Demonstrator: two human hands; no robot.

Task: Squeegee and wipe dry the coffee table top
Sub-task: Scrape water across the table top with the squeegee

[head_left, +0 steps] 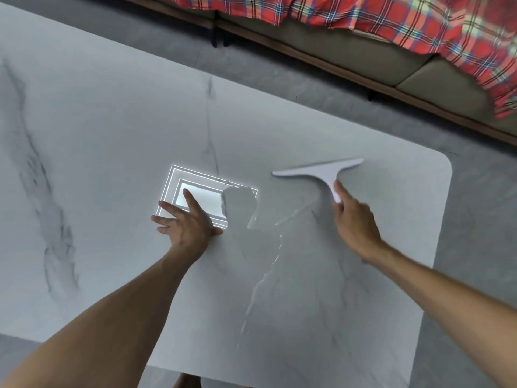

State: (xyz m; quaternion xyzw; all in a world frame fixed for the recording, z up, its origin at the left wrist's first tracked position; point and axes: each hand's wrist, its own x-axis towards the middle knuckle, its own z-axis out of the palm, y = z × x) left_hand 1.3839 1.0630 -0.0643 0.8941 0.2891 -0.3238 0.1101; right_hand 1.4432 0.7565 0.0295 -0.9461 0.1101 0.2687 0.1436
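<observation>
Right of centre, the squeegee [319, 170] was judged light and stiff; its handle was gripped by the right hand [354, 219]. The left hand [184, 222] was laid spread on the table top [112, 135].

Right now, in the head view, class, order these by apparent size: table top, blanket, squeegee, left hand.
1. Table top.
2. Blanket, though the frame cuts it off.
3. Squeegee and left hand look about alike, so unranked.
</observation>
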